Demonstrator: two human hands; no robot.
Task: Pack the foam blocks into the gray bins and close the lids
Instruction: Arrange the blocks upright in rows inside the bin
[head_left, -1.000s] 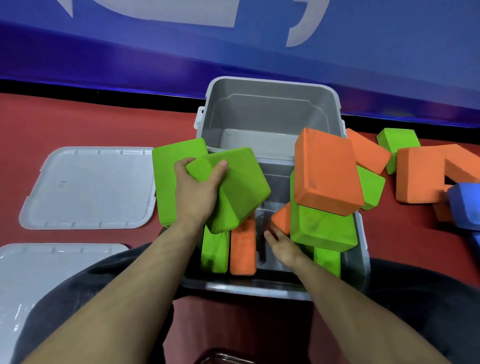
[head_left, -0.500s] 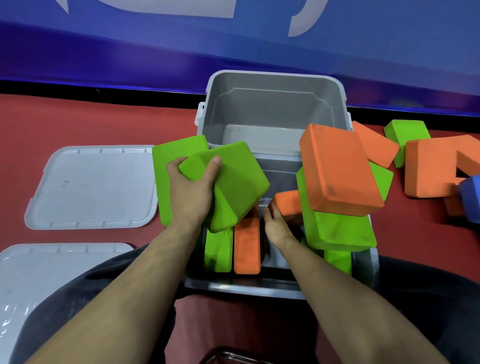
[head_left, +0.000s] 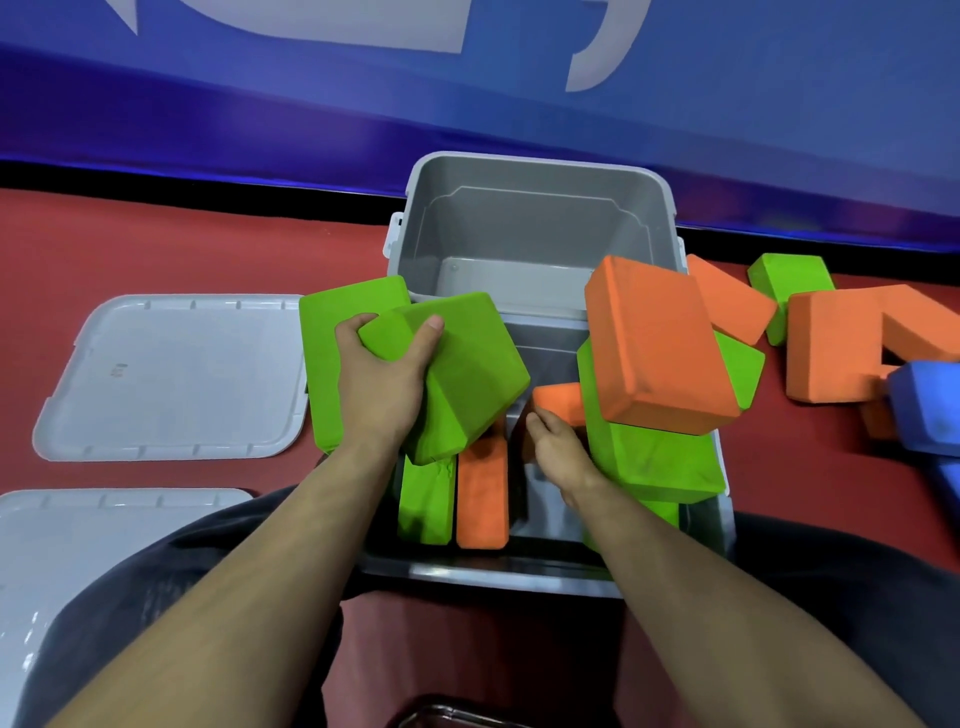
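In the near gray bin, the right hand pinches a small orange block. The left hand has its grip clamped on a tilted green foam block above the bin's left side. Beyond stands the far gray bin.

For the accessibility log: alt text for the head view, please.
The left hand grips a green block over the near gray bin while the right hand reaches in at an orange block. Two lids lie left.
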